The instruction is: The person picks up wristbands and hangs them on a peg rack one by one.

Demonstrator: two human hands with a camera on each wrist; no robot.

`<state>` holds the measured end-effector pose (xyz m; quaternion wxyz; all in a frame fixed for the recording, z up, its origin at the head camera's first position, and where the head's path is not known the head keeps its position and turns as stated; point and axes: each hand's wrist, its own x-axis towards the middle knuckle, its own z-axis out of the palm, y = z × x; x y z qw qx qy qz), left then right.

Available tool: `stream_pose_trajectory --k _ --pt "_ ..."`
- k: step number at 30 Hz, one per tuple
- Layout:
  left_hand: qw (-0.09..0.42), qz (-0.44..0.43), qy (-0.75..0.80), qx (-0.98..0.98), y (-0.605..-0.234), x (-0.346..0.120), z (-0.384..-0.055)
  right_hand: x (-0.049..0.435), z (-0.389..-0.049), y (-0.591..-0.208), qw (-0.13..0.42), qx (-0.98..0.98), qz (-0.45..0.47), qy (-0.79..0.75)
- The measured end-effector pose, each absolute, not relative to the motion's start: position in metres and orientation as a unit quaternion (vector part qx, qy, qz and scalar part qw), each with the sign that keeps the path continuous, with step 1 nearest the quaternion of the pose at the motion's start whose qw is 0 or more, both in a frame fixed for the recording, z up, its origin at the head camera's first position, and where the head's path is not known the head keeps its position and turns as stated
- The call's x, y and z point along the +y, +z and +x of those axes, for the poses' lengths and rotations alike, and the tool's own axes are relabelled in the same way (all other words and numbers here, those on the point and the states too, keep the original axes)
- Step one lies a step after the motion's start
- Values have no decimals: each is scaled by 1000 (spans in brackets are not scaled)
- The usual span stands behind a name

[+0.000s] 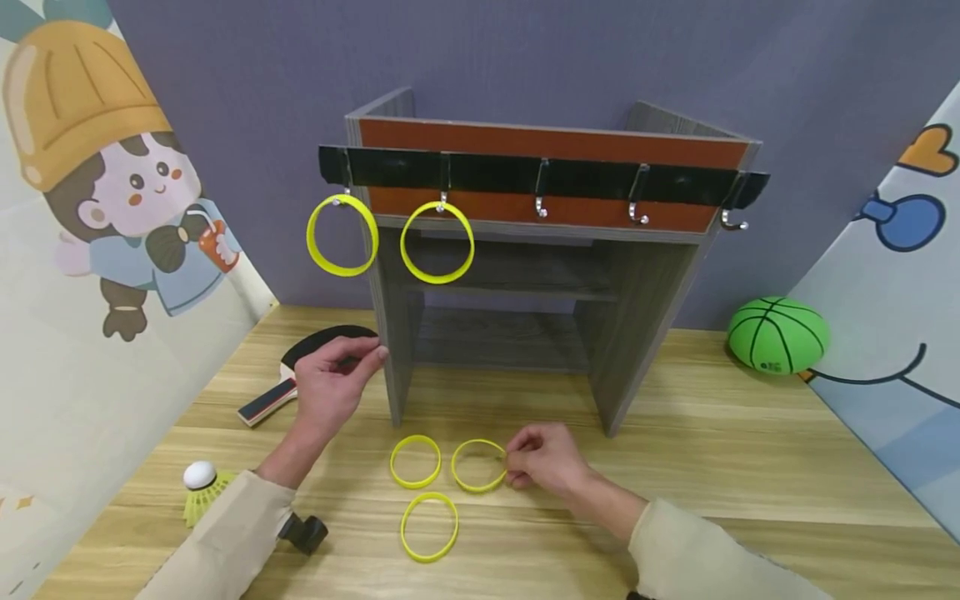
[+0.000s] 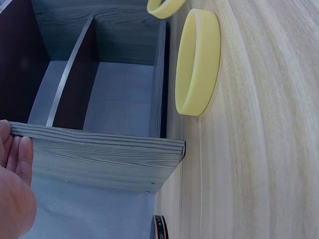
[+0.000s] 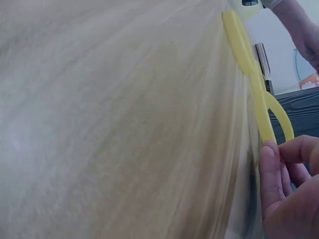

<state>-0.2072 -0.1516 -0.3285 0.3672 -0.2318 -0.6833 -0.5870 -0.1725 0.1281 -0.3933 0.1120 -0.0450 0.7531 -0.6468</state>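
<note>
My right hand (image 1: 546,458) pinches the right edge of a yellow ring (image 1: 453,477), which is tilted up a little close over the table. In the right wrist view the thumb and fingers (image 3: 270,167) meet on that ring. Two more yellow rings, one behind (image 1: 393,471) and one nearer the front (image 1: 430,560), lie to its left. My left hand (image 1: 333,385) holds the front edge of the grey wooden shelf's left side panel (image 2: 99,138) between thumb and fingers. Two yellow rings (image 1: 341,272) hang from the two leftmost hooks of the black hook strip (image 1: 495,171).
Three bare metal hooks (image 1: 541,208) are on the strip's right part. A table tennis paddle (image 1: 268,402) lies behind my left hand, and a shuttlecock (image 1: 201,479) stands by the left sleeve. A green ball (image 1: 778,335) sits at the back right against the wall.
</note>
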Motion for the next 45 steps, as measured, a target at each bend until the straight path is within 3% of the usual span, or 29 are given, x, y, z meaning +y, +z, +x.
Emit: stream_pose_trajectory --k 22,45 --pt "362 -231 -595 -679 -328 -151 -206 150 -158 -362 79 710 -17 -700" --pt "363 -232 -589 -684 -328 -151 -205 162 -166 -311 22 641 -5 -767"
